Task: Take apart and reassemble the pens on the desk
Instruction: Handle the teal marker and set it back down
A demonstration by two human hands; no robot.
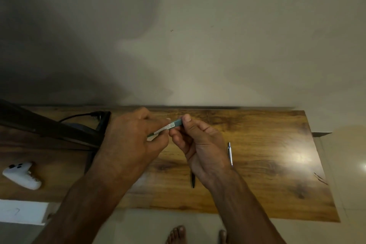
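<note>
Green pen point(170, 126) in hand — looks early on.
I see both hands point(136, 140) point(200, 144), fingers clamped on it; silver pen point(230, 153) at 4 o'clock, black pen point(192, 180) at 6, untouched on desk point(267, 144).

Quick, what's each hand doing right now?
Left hand: closed on one end of the green plastic pen with a white label.
Right hand: closed on its other end.

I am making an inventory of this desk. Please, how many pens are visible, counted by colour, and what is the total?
Green pen with a white label, held between the left hand and the right hand: 1
Silver pen, lying on the desk: 1
Black pen, lying on the desk, partly hidden under the right hand: 1
Total: 3 pens
</note>
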